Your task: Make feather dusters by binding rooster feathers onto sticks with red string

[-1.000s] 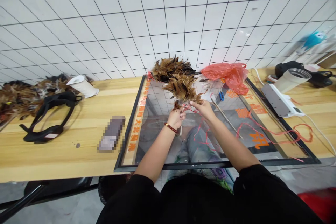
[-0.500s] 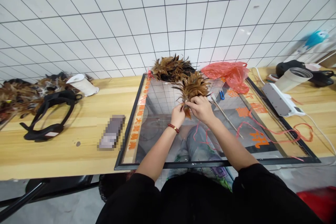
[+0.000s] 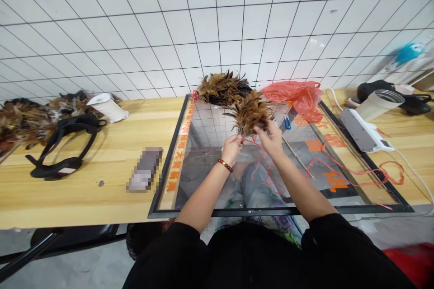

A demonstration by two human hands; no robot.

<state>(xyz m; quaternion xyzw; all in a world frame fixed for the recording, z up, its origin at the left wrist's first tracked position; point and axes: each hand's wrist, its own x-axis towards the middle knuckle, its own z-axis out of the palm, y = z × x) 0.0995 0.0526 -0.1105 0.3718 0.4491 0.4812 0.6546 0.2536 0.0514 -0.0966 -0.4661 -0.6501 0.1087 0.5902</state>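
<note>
A bunch of brown feathers (image 3: 253,112) stands over the framed glass panel (image 3: 203,167), between my hands. My left hand (image 3: 232,148), with a red bead bracelet at the wrist, is closed at the lower end of the bunch, where pink string shows. My right hand (image 3: 271,139) has its thumb and fingers closed on the right side of the feathers; some fingertips are hidden. Pink string (image 3: 313,160) runs from near the bunch across the glass to the right. A larger feather bundle (image 3: 222,89) lies behind, by the wall.
Left on the table (image 3: 115,144) are a phone (image 3: 145,169), a black strap headset (image 3: 63,149), a white spool (image 3: 108,107) and more feathers (image 3: 30,117). To the right lie a red plastic bag (image 3: 298,95), a thin stick (image 3: 298,158), a blue clip (image 3: 287,122) and a power strip (image 3: 362,131).
My right hand has shifted slightly right, away from my left hand and onto the side of the feathers. The feathers at the lower end are less spread below, and pink string now shows there.
</note>
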